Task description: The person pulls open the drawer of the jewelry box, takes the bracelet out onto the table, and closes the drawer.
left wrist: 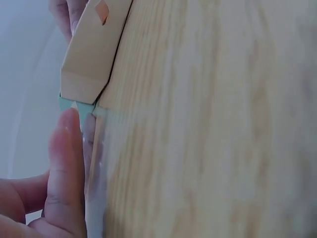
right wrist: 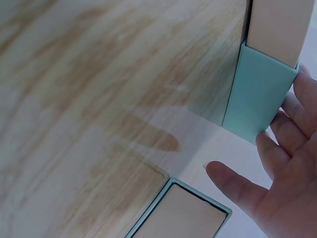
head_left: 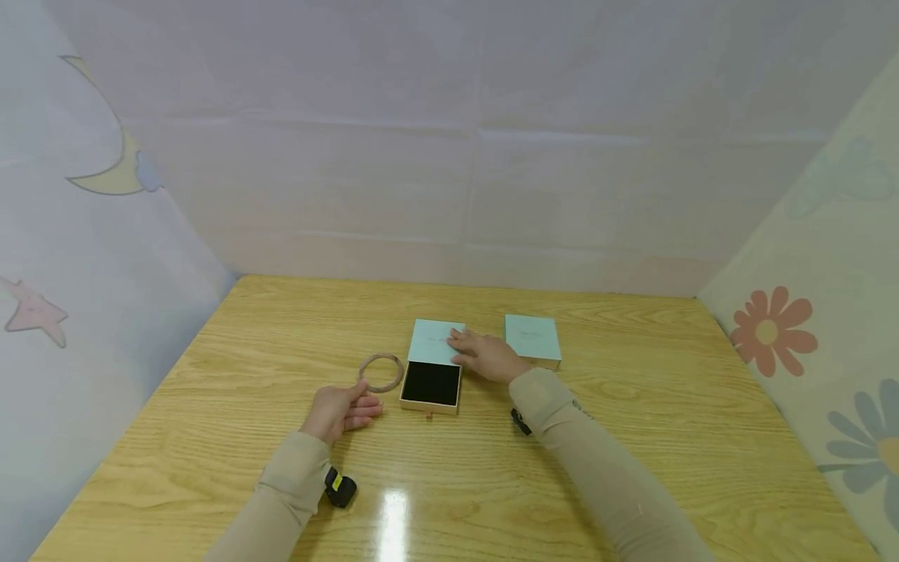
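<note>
Here, the left hand's (head_left: pixel 344 412) thumb tip meets the near edge of the ring (head_left: pixel 381 356); whether it grips cannot be told. Right of those fingers sits the box (head_left: pixel 430 408), drawer out. The right hand's (head_left: pixel 489 357) fingers lie unclenched on its sleeve (head_left: pixel 428 342), with a second box (head_left: pixel 531 338) to their right.

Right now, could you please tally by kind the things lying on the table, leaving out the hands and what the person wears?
Boxes: 2, one open box and one closed box
Rings: 1, a large plain ring
Total: 3
</note>
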